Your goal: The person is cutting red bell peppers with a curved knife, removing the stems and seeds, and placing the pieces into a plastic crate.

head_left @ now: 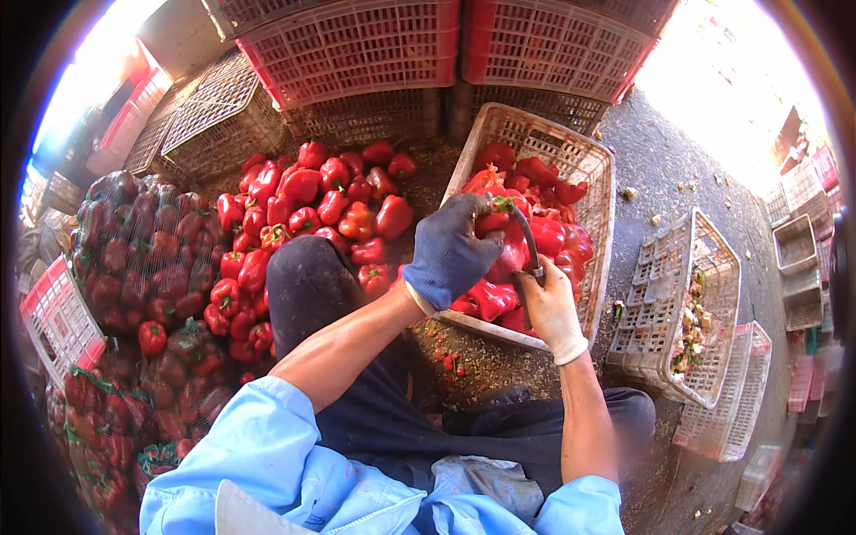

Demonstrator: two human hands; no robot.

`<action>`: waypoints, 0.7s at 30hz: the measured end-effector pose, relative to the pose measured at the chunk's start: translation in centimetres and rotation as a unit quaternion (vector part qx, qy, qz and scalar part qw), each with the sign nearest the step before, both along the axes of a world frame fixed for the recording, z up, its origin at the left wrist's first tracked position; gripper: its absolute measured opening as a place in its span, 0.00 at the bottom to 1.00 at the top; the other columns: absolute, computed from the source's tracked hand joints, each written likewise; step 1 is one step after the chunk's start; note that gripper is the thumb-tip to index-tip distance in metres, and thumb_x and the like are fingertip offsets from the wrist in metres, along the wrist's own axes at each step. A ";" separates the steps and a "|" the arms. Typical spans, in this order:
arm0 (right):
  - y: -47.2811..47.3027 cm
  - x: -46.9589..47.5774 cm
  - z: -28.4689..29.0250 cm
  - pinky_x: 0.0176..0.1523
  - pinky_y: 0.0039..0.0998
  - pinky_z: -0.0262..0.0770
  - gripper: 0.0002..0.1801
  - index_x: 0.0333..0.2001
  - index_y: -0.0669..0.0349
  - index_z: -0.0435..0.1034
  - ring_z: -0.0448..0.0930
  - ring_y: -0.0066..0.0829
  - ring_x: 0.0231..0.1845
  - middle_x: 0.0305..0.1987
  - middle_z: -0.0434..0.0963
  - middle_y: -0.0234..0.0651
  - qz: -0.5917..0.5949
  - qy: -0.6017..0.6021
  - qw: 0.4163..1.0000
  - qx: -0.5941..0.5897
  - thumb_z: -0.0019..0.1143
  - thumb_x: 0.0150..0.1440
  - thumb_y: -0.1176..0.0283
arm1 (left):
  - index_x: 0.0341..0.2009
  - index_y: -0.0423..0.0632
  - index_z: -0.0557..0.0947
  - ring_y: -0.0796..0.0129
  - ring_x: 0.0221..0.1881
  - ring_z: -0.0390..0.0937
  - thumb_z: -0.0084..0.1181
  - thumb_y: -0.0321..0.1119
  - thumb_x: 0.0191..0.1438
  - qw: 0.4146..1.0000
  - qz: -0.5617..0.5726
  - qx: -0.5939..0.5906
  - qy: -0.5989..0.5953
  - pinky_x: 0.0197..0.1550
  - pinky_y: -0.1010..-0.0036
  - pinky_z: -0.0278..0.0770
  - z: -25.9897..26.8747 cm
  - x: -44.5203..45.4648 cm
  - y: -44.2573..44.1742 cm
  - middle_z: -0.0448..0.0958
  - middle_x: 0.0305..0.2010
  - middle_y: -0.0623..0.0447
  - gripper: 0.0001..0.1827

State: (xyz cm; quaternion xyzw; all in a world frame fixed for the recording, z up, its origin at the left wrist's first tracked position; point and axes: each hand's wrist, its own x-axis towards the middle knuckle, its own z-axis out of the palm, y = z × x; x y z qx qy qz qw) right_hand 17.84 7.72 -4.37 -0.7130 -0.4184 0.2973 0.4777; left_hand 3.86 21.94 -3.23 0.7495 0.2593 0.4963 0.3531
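Note:
My left hand point(453, 251), in a dark blue knit glove, grips a red bell pepper point(493, 224) by its side, with the green stem facing right. My right hand point(550, 301), in a white glove, is closed on a curved knife point(528, 234) whose dark blade arcs up to the stem. Both hands are over a dirty white plastic crate point(605, 221) that holds many red peppers point(495, 297), some of them apparently cut. To the left, a loose heap of whole red bell peppers point(301, 187) lies on the ground beside my bent knee.
Full mesh sacks of red peppers point(150, 247) stand at the left. Stacked red and white plastic crates point(354, 53) rise ahead. On the right, a tilted white crate point(669, 294) holds pale cores and green scraps point(692, 328). Pepper bits point(449, 362) and seeds litter the floor near my legs.

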 end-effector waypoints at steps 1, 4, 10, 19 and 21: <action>0.2 -0.3 -0.2 0.37 0.38 0.75 0.08 0.44 0.68 0.73 0.80 0.33 0.30 0.28 0.80 0.45 -0.002 0.003 1.000 -0.006 0.58 0.63 0.74 | 0.44 0.45 0.84 0.53 0.41 0.88 0.72 0.27 0.46 1.000 0.002 -0.005 -0.001 0.43 0.66 0.85 -0.1 -0.1 0.2 0.85 0.42 0.43 0.19; 0.5 -1.1 -0.4 0.39 0.40 0.76 0.11 0.44 0.69 0.73 0.80 0.41 0.30 0.31 0.81 0.50 -0.007 -0.031 0.999 -0.031 0.58 0.63 0.72 | 0.44 0.46 0.84 0.53 0.41 0.88 0.71 0.28 0.46 1.000 0.008 -0.019 0.002 0.43 0.67 0.85 -1.0 -0.3 1.1 0.85 0.42 0.43 0.17; 1.8 -0.6 -0.5 0.34 0.43 0.73 0.15 0.44 0.70 0.74 0.76 0.43 0.25 0.32 0.79 0.57 0.015 -0.053 0.995 -0.079 0.57 0.66 0.66 | 0.43 0.46 0.84 0.54 0.39 0.87 0.69 0.26 0.48 0.991 0.028 0.114 0.063 0.41 0.67 0.84 0.0 -0.6 0.0 0.84 0.39 0.44 0.15; 1.2 -0.1 0.8 0.16 0.29 0.66 0.12 0.39 0.65 0.74 0.74 0.24 0.16 0.22 0.74 0.30 0.050 0.251 0.957 -0.134 0.52 0.70 0.67 | 0.43 0.46 0.83 0.47 0.40 0.86 0.71 0.25 0.47 0.998 0.006 0.070 -0.008 0.41 0.62 0.85 -0.4 -0.4 0.8 0.84 0.41 0.42 0.17; 0.9 -0.1 0.7 0.15 0.28 0.66 0.10 0.41 0.65 0.74 0.74 0.24 0.14 0.24 0.75 0.31 0.047 0.252 0.958 -0.131 0.52 0.70 0.69 | 0.44 0.46 0.83 0.47 0.40 0.86 0.70 0.25 0.47 0.993 -0.001 0.109 0.035 0.41 0.63 0.85 0.0 -0.8 0.6 0.84 0.41 0.43 0.17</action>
